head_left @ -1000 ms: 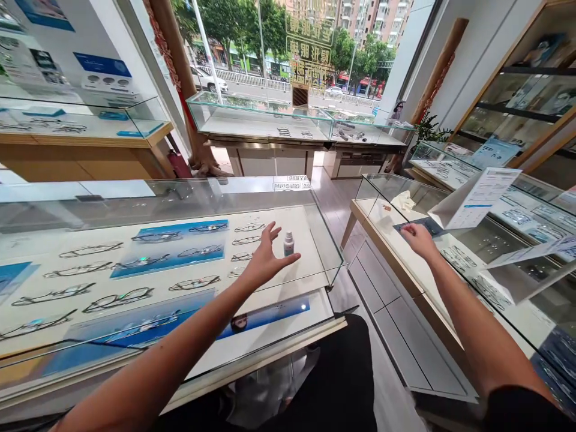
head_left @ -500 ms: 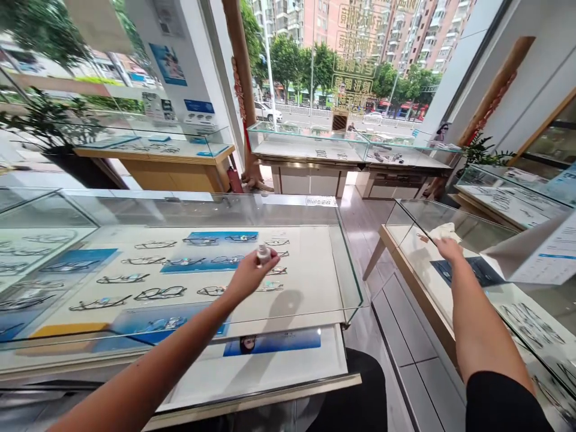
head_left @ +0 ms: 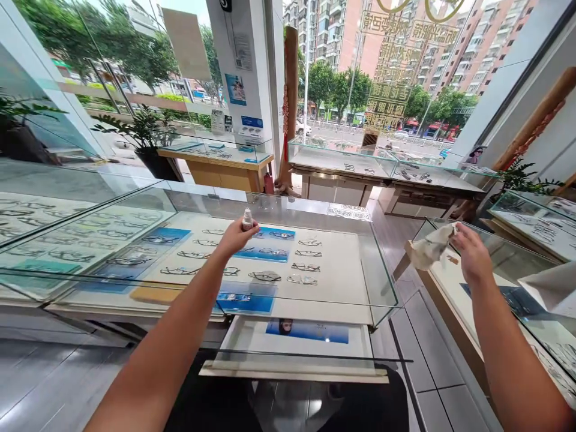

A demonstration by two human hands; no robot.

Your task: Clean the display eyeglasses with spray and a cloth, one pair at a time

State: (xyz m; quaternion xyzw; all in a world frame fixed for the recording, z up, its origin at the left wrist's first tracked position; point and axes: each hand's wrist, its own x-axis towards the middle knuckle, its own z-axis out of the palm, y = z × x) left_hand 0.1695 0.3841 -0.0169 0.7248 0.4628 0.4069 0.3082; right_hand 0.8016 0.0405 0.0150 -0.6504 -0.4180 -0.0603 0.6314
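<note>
Bright daylight, mostly from tall clear-glass shop windows [head_left: 337, 72] at the back; pale sky top L nearly blown out. Glare + reflections on long clear-glass display case [head_left: 339, 258], w/ small hot spot on glossy blue printed leaflet [head_left: 310, 332]. Grey floor tiles [head_left: 49, 384] shiny, dark shadow under case. Wide-angle stretch at edges, verticals lean. Detail a bit soft on thin off-white cloth [head_left: 429, 247]; far bkgd detail limited.

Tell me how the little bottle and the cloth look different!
The bottle is small and stiff, while the cloth is bigger and floppy. The bottle is upright in the left hand; the cloth dangles from the right hand's fingers. Both are pale and held up.
</note>
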